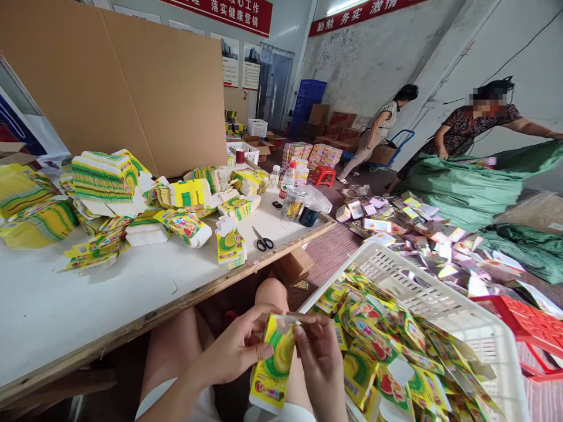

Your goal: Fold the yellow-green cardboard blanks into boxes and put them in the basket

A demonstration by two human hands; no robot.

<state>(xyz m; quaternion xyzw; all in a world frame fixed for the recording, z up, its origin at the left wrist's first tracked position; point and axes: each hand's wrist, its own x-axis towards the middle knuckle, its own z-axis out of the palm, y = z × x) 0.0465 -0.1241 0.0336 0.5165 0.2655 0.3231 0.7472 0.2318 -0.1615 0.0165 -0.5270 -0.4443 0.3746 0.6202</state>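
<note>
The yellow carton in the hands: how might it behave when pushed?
The yellow carton is probably light, since similar stacked cartons show thin edges. Its flat front should make it slide, not roll; its card-like walls might crease.

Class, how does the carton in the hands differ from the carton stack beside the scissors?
The held carton is between the left hand and right hand; the carton stack lies on the table. The held carton is single; the carton stack has several layers. Both show yellow with green swirls.
</note>
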